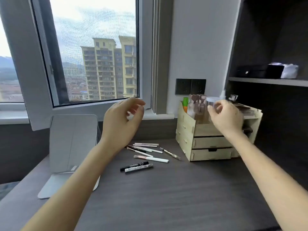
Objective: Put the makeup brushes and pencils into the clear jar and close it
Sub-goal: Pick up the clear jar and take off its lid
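Several makeup brushes and pencils [146,151] lie scattered on the dark desk, with a black pencil [134,165] and a silver one [139,168] nearest me. The clear jar [211,104] with a white lid stands in the top of the wooden organizer [200,140] at the right. My right hand [225,116] is raised at the jar, its fingers curled beside it; contact is unclear. My left hand [124,120] hovers in the air above the brushes, fingers apart and holding nothing.
Bottles [194,105] stand in the organizer beside the jar. A standing mirror [71,144] is at the left of the desk. A window and sill run along the back, black wall sockets [190,86] are above the organizer, and dark shelves [270,80] rise at the right.
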Demonstrator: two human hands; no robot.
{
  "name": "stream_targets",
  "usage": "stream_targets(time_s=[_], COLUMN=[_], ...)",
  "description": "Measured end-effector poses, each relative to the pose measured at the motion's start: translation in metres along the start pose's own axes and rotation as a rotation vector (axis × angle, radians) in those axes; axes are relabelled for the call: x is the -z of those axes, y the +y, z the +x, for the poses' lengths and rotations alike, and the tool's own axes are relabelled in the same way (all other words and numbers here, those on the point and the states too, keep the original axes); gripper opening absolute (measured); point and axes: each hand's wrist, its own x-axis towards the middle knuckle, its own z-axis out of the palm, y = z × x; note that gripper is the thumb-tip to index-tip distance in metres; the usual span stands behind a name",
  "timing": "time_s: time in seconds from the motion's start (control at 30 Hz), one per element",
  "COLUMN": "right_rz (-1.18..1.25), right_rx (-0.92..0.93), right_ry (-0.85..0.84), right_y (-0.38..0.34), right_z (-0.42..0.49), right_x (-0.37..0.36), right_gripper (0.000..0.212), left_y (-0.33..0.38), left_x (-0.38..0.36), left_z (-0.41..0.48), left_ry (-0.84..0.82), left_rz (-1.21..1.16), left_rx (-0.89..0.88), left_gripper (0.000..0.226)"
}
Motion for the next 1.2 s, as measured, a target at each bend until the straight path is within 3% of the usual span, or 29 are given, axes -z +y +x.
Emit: stream_targets(time_s=[0.43,0.57,0.67,0.8,0.87,0.97,1.03,1.1,1.13,1.2], right_rz=[-0.359,-0.26,-0.169,-0.095,0.048,0.4,0.634,0.828,0.842,0.683], right_rx=[-0.25,-0.299,-0.279,-0.08,0.02,0.056,-0.032,-0.175,-0.213,-0.108], right_ry=[-0.112,-0.034,0.125,0.389,0.412,0.171,-0.126,-0.387,-0.49,-0.651], right_y=[0.035,0.041,0.031,-0.002,-0.024,-0.056,-0.071,-0.077,-0.076,-0.073], right_z=[0.097,0.103,0.104,0.086,0.057,-0.005,-0.048,-0.082,-0.093,-0.107], right_x=[-0.075,-0.075,-0.061,-0.024,-0.01,-0.007,-0.013,-0.024,-0.029,-0.031], right_gripper=[0.079,0.068,0.061,0.062,0.061,0.056,0.049,0.045,0.051,0.065], left_y=[-0.048,-0.059,-0.064,-0.064,-0.06,-0.051,-0.046,-0.047,-0.049,-0.055], left_x=[-0.032,-0.039,-0.043,-0.05,-0.055,-0.066,-0.074,-0.077,-0.075,-0.066], left_z=[0.026,0.024,0.021,0.014,0.007,-0.008,-0.025,-0.046,-0.057,-0.079], left_ry=[-0.001,-0.025,-0.039,-0.031,-0.024,-0.092,-0.175,-0.223,-0.221,-0.232], left_rz=[0.059,0.067,0.067,0.094,0.115,0.179,0.241,0.281,0.284,0.266], left_rx=[0.031,0.048,0.038,0.033,0.015,-0.033,-0.074,-0.083,-0.082,-0.095], left_gripper=[0.017,0.016,0.024,0.026,0.029,0.061,0.084,0.089,0.086,0.078])
